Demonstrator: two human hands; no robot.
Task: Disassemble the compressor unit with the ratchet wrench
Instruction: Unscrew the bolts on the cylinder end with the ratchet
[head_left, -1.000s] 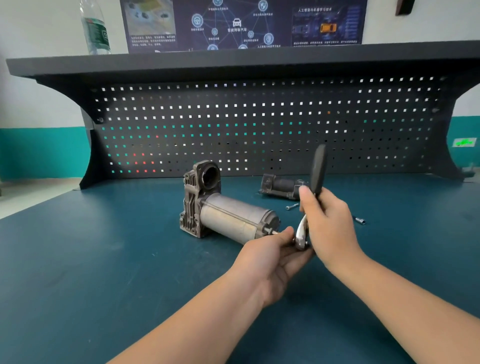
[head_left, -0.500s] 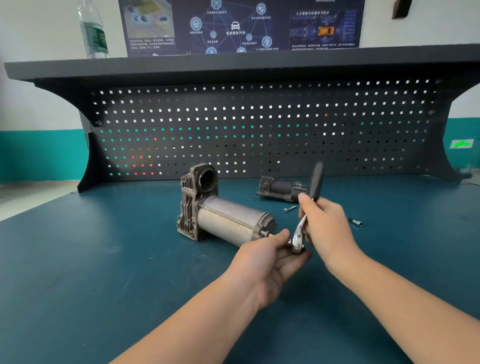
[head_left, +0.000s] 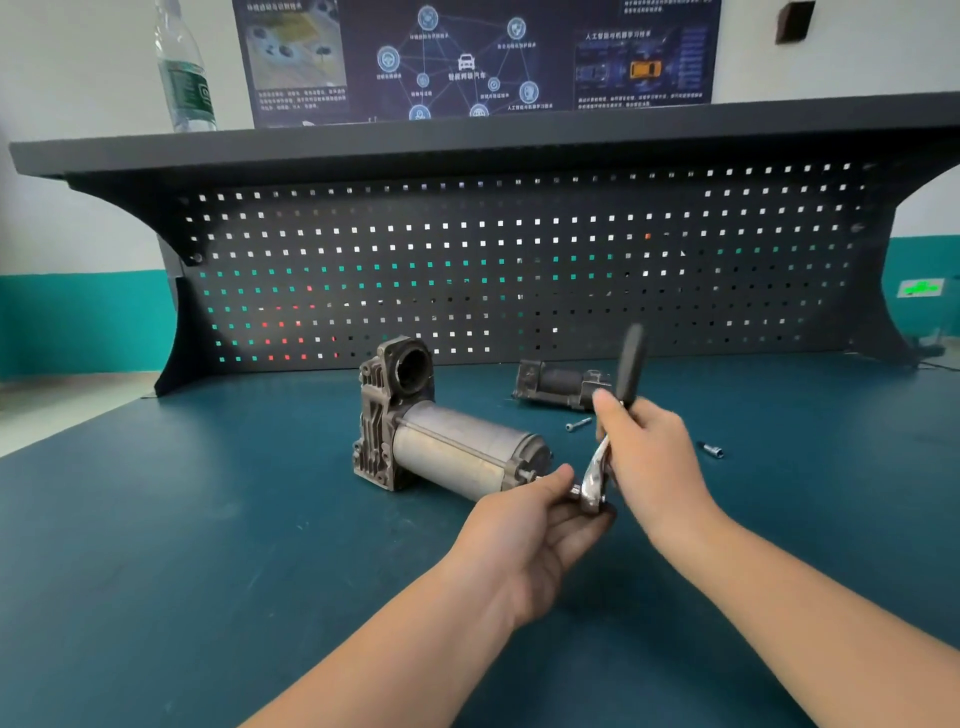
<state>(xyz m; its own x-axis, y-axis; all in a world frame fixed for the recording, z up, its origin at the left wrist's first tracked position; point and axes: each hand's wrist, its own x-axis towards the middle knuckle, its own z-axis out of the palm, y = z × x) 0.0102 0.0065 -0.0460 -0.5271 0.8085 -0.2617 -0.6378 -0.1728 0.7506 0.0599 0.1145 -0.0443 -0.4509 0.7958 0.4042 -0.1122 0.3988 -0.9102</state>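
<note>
Behind the blue counter (head_left: 182, 519) stands a dark pegboard (head_left: 519, 260). Before it the compressor unit (head_left: 441, 436) lies on its side. At its near end the left hand (head_left: 530, 530) cups the ratchet wrench (head_left: 605, 447) head, fingers curled round it; the right hand (head_left: 652, 457) grips the handle, raised upright (nothing clamps the unit). A hard pull could roll it or slip the socket off.

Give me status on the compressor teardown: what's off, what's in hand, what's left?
Done: a dark part lies apart behind, with a loose bolt and a socket on the bench. In hand: right hand grips the ratchet wrench, left hand steadies its head at the compressor unit end. Left: motor can and finned housing still joined.
</note>
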